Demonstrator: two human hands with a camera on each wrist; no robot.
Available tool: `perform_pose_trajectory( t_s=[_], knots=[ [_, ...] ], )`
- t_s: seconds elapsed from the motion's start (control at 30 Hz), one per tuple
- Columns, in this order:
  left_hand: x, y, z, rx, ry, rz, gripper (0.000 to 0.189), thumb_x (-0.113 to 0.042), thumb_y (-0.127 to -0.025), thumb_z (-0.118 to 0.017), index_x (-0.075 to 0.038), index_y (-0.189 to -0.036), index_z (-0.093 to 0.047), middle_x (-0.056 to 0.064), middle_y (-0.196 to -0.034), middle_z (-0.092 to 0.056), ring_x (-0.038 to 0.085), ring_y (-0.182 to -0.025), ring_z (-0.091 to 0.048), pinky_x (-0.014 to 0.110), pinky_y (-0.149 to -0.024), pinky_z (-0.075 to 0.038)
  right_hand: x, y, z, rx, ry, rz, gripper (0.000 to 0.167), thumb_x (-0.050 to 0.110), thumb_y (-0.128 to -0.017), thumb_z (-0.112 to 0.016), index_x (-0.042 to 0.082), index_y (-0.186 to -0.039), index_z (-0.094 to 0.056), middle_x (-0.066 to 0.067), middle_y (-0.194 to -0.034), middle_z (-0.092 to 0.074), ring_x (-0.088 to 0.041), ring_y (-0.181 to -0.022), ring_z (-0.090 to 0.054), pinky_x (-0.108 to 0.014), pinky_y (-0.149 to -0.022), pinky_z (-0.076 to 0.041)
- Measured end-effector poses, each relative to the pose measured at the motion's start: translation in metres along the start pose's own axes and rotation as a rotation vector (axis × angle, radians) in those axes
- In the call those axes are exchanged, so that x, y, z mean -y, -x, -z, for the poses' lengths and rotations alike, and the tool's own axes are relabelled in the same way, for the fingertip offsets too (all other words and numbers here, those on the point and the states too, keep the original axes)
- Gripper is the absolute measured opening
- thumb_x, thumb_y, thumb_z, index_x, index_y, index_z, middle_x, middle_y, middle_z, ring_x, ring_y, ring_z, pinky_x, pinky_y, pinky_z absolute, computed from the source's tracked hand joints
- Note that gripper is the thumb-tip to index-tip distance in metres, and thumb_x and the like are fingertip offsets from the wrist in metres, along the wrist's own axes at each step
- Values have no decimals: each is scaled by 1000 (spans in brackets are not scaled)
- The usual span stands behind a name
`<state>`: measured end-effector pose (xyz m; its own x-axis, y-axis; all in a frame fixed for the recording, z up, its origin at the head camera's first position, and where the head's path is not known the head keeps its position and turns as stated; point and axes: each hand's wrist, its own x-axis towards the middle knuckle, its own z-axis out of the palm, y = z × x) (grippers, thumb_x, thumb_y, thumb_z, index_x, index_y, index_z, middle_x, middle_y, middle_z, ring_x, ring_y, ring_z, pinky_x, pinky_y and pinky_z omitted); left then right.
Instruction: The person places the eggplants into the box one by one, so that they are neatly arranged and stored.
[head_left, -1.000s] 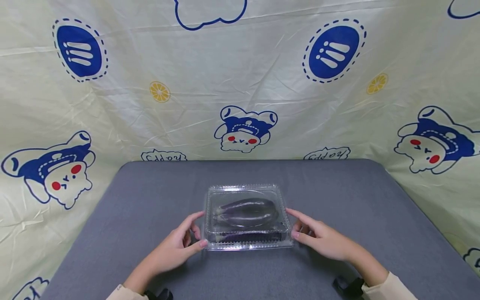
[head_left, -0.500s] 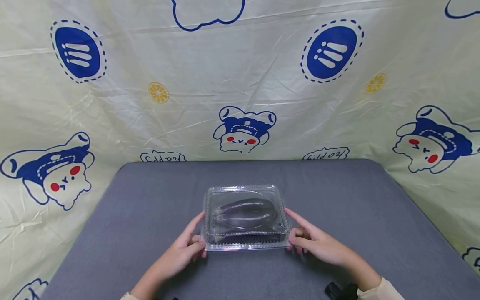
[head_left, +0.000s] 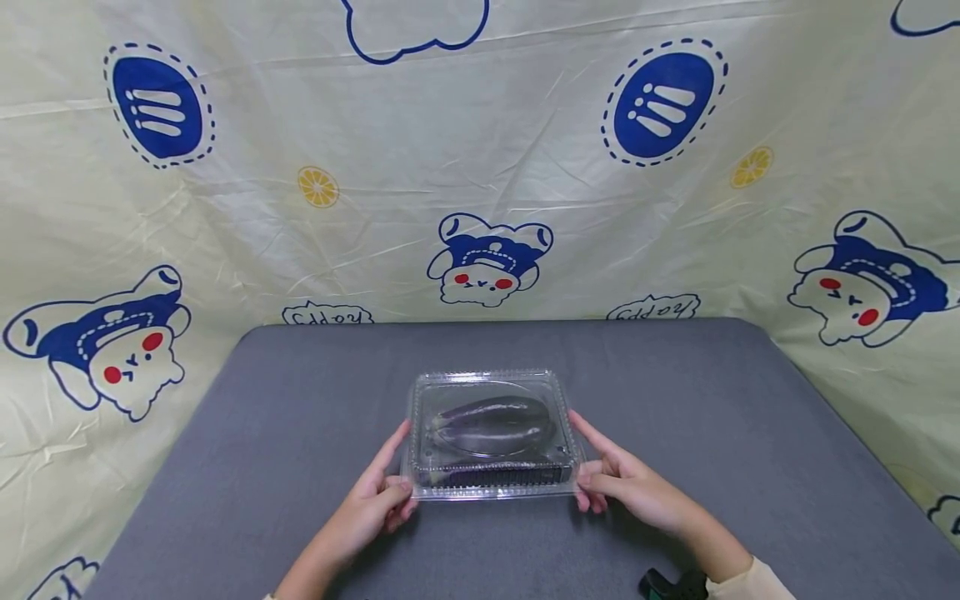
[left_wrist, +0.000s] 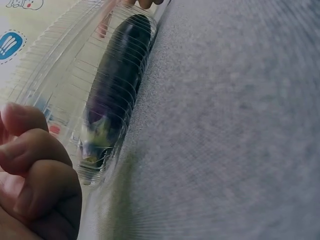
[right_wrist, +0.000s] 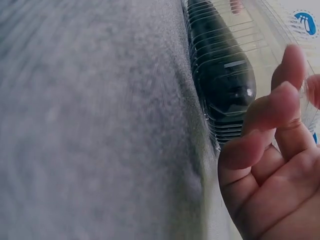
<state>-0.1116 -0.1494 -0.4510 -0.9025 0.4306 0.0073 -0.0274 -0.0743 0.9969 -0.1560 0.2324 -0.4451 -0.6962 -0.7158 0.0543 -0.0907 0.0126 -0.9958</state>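
My left hand [head_left: 375,507] and right hand [head_left: 624,485] pinch the box's [head_left: 491,433] near corners — one per side, so it stays level with the eggplants [head_left: 491,421] inside.

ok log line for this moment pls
left hand: grips left near corner of clear box | right hand: grips right near corner | box: lid closed, eggplants inside, on grey table

Right hand [right_wrist: 270,165] fingers curled at clear box [right_wrist: 235,65], eggplant [right_wrist: 222,70] inside.

head: high, forward-down | wrists: table-level, close | shared: clear box [head_left: 491,433]
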Motion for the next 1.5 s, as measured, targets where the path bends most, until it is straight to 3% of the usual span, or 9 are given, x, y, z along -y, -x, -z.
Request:
perform_pose_trajectory(
  t_s=[0.17,0.3,0.47,0.77,1.13,1.37,1.5],
  knots=[
    [1,-1,-1,-8,34,15,78,1,-99,-44,-22,-161,-2,-2,-69,-50,5,-56,-42,19,-51,-35,0,-1,-1,3,-3,-4,81,2,-102,-45,14,-159,11,-1,-76,-58,-15,-66,-55,-32,-56,-46],
    [-1,-2,-3,-24,32,34,78,1,-99,-44,-22,-161,-3,-3,-68,-49,5,-56,-42,19,-51,-34,-1,-1,-1,3,4,2,81,2,-102,-45,12,-159,12,-13,-65,-49,-20,-62,-51,-30,-56,-44],
    [-3,-3,-4,-55,21,57,78,1,-98,-45,-25,-161,-6,-3,-67,-50,5,-56,-43,19,-50,-35,-2,-2,0,-13,17,-4,81,3,-102,-46,11,-159,11,-23,-66,-45,-15,-62,-52,-27,-58,-45],
    [-4,-6,-4,-81,27,75,81,2,-96,-47,-31,-161,-10,-3,-65,-50,5,-53,-42,18,-47,-34,0,-5,1,-44,17,-39,80,5,-102,-46,13,-160,8,1,-70,-54,-6,-66,-55,-27,-60,-46],
    [-2,-12,-9,-193,16,86,83,6,-90,-46,-35,-158,-22,-3,-63,-52,6,-51,-42,19,-45,-33,1,-8,1,-82,32,-86,80,7,-102,-48,15,-160,5,3,-69,-55,-6,-64,-54,-32,-59,-43],
    [0,-13,-10,-191,24,64,83,5,-90,-46,-32,-159,-20,-3,-62,-50,6,-51,-42,19,-45,-32,-1,-10,3,-85,33,-72,80,6,-101,-48,15,-160,5,4,-69,-54,-6,-64,-54,-34,-57,-41],
    [2,-14,-12,-218,47,82,81,5,-92,-46,-34,-158,-22,-3,-61,-49,6,-50,-42,20,-45,-31,-3,-9,4,-81,20,-55,79,5,-102,-47,15,-160,5,4,-71,-50,-6,-65,-51,-36,-56,-37]
  ],
)
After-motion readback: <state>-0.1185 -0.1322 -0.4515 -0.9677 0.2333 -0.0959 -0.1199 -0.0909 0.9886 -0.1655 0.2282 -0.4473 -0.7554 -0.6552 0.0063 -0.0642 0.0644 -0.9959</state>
